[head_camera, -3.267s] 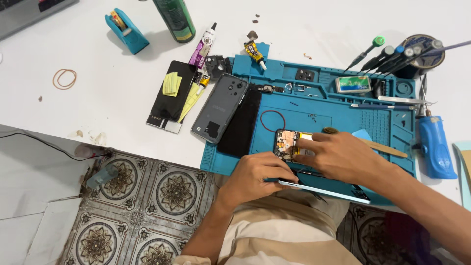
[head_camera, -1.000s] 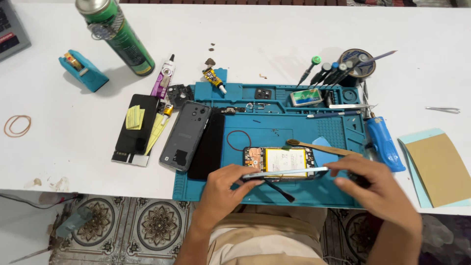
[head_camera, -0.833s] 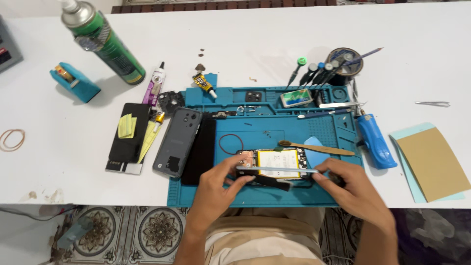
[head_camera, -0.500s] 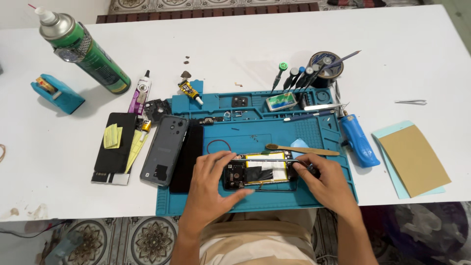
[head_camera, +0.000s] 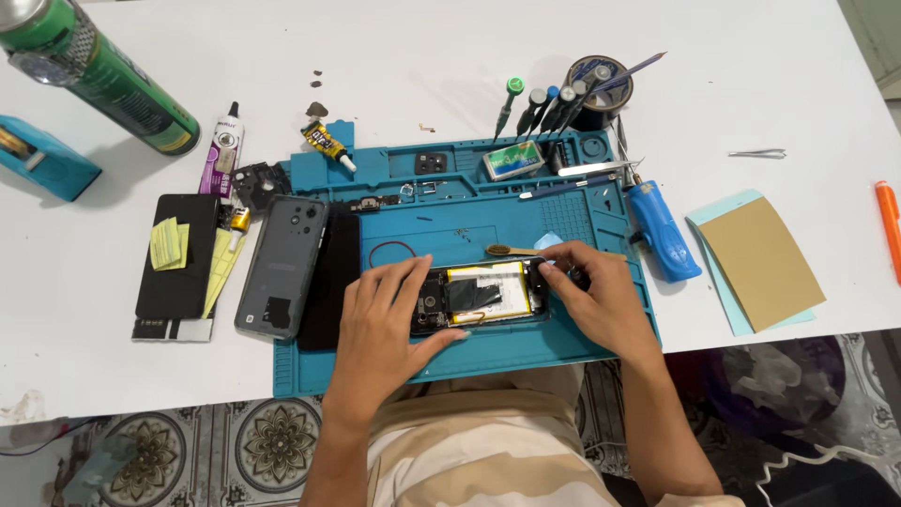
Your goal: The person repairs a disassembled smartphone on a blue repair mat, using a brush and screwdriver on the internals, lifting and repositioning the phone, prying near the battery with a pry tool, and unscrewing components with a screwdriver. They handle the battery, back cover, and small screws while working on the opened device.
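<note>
Two hands, left hand (head_camera: 389,314) and right hand (head_camera: 596,300), pinch the opened phone (head_camera: 479,296) by its ends on the blue mat (head_camera: 563,221); light, stiff, probably fragile inside, best gripped by its edges.

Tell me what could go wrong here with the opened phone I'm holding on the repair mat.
1. The opened phone lies with its battery and board exposed; the left hand and right hand grip its two ends, so squeezing or twisting might flex the battery.
2. Tiny screws lie loose on the blue mat just above the phone; a sleeve or wrist could scatter them.
3. The wooden-handled tool sits against the phone's top edge and might get knocked.
</note>
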